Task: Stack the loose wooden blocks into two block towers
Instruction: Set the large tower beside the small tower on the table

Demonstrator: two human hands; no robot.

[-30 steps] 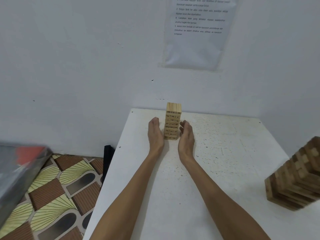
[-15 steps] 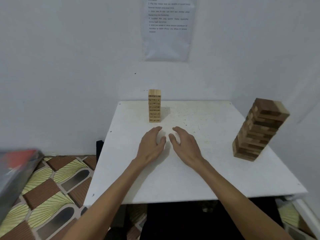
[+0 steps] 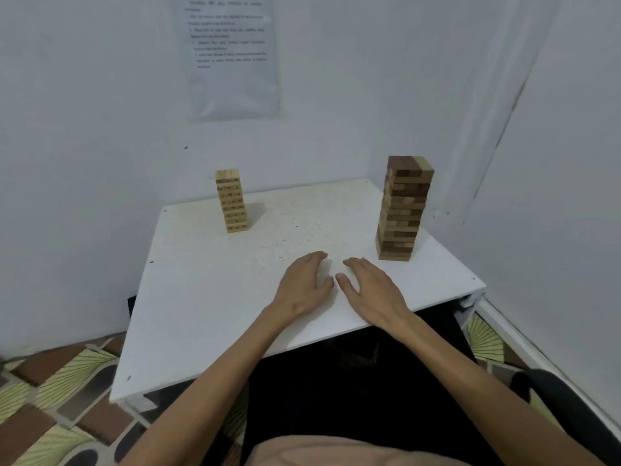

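I have both hands low over the bench (image 3: 201, 314), close to the middle of its near edge. The left hand (image 3: 302, 284) and right hand (image 3: 369, 290) are loosely spread, thumbs nearly meeting, nothing in either. The pale block tower (image 3: 232, 200) stands upright toward the far left corner. The taller, darker block tower (image 3: 403, 210) stands by the right edge, its layers slightly uneven. I see no loose blocks, so I judge the stacking done. The towers sit well apart, likely so one toppling spares the other; the empty hands rest clear of both, I think for the same reason.
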